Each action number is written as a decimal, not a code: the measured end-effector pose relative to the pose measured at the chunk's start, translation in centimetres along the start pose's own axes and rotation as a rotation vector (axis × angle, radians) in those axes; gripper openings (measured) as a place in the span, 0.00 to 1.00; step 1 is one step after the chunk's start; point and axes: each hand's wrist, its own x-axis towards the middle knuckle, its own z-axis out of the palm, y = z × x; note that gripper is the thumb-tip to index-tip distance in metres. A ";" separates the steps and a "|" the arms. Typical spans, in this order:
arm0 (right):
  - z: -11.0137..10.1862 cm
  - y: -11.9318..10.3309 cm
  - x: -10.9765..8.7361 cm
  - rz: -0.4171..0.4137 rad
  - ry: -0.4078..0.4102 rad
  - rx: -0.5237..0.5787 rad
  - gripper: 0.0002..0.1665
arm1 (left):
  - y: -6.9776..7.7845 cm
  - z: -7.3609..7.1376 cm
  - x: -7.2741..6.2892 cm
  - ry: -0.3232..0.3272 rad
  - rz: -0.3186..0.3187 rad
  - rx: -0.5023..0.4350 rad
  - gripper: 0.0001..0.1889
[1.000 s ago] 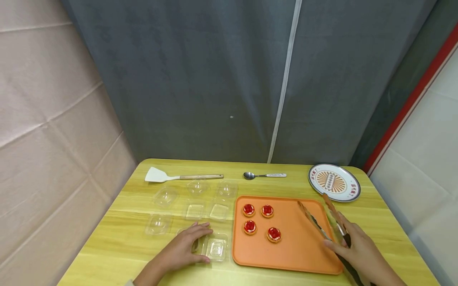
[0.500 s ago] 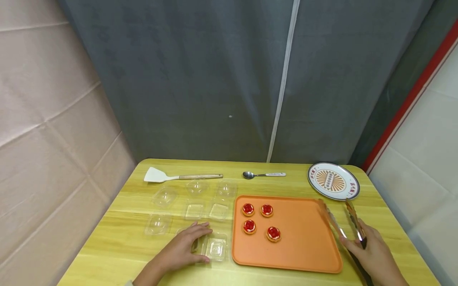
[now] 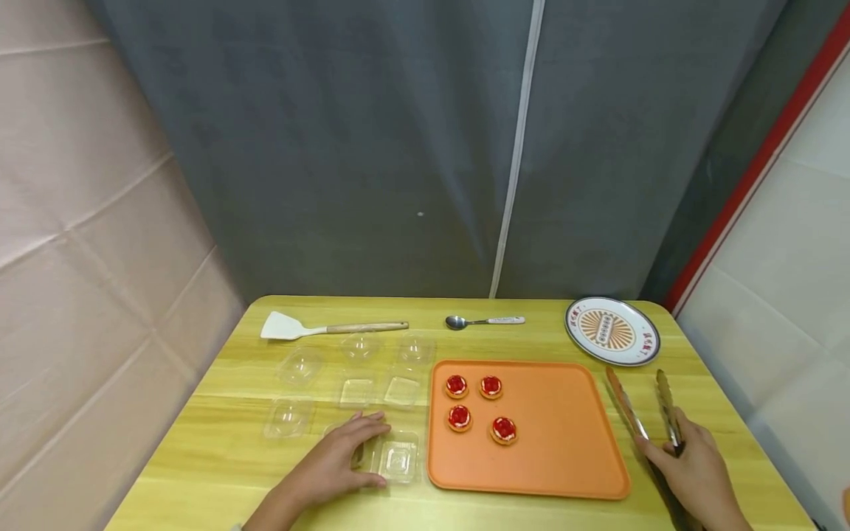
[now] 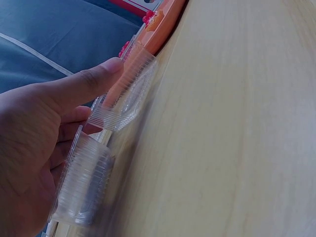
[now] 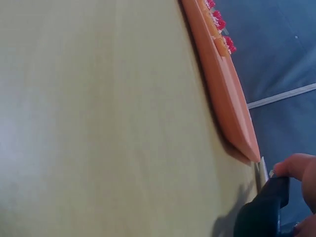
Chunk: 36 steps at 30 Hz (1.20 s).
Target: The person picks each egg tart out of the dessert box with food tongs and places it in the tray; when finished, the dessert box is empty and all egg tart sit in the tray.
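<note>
In the head view my left hand [image 3: 339,461] is at a clear plastic box [image 3: 398,459] left of the orange tray [image 3: 558,464]. The left wrist view has its thumb on the near rim of this hinged box [image 4: 131,91] and the other fingers on the far side. My right hand [image 3: 697,468] grips a pair of tongs [image 3: 627,405] by the black handles, right of the tray. The tong arms are spread, with nothing between their tips. Several small red-topped tarts [image 3: 503,430] sit on the tray's left half. The right wrist view catches fingers [image 5: 296,165] on the black handle.
Several clear plastic boxes [image 3: 288,418] stand in rows at the left. Behind them lies a white spatula [image 3: 282,326] with a wooden handle. A spoon [image 3: 457,322] lies at the back middle, and a round patterned plate [image 3: 612,331] at the back right.
My right hand has carried the tongs rightward, from over the tray's right edge to the table beside it. The left hand has stayed at the box. The head view has shifted slightly.
</note>
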 end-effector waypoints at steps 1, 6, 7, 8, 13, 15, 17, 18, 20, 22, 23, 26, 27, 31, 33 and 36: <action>0.1 0.1 0.0 0.008 0.003 0.003 0.63 | 0.0 0.0 0.0 -0.001 0.000 0.002 0.43; 0.0 0.5 0.0 0.059 -0.039 0.024 0.67 | 0.0 0.0 0.1 0.004 0.007 0.014 0.43; 0.0 0.5 0.0 0.064 -0.049 0.021 0.68 | 0.0 0.0 0.1 0.006 0.009 0.014 0.43; 0.0 0.6 0.0 0.069 -0.059 0.018 0.68 | 0.0 0.1 0.1 0.008 0.010 0.014 0.43; 0.0 0.7 0.2 0.067 -0.095 0.000 0.70 | -0.1 0.2 0.1 0.009 0.006 0.011 0.43; 0.0 0.7 0.1 0.066 -0.113 0.000 0.70 | -0.1 0.2 0.1 0.007 0.004 0.011 0.43; 0.0 0.7 0.1 0.064 -0.126 0.004 0.71 | -0.1 0.2 0.0 0.006 0.005 0.010 0.43; 0.0 0.7 0.0 0.063 -0.134 0.008 0.71 | -0.1 0.2 0.0 0.007 0.006 0.009 0.43; 0.0 0.6 -0.1 0.066 -0.147 0.018 0.71 | -0.1 0.2 0.0 0.009 0.008 0.011 0.43; 0.0 0.5 -0.1 0.068 -0.155 0.028 0.71 | 0.0 0.2 0.0 0.010 0.009 0.012 0.43; 0.0 0.5 -0.1 0.069 -0.162 0.031 0.70 | 0.0 0.2 0.0 0.011 0.009 0.013 0.43; 0.1 0.6 -0.2 0.068 -0.176 0.029 0.70 | 0.0 0.2 0.0 0.009 0.009 0.016 0.43; 0.1 0.6 -0.2 0.059 -0.174 0.029 0.69 | -0.1 0.2 0.0 0.008 0.009 0.015 0.43; 0.2 0.6 -0.3 -0.001 -0.145 0.025 0.68 | -0.1 0.1 0.0 0.002 0.011 0.015 0.43; 0.3 0.6 -0.4 -0.030 -0.124 0.022 0.67 | -0.1 0.1 0.0 0.003 0.013 0.021 0.43; 0.3 0.6 -0.3 -0.051 -0.106 0.015 0.67 | -0.1 0.1 0.0 0.002 0.014 0.032 0.43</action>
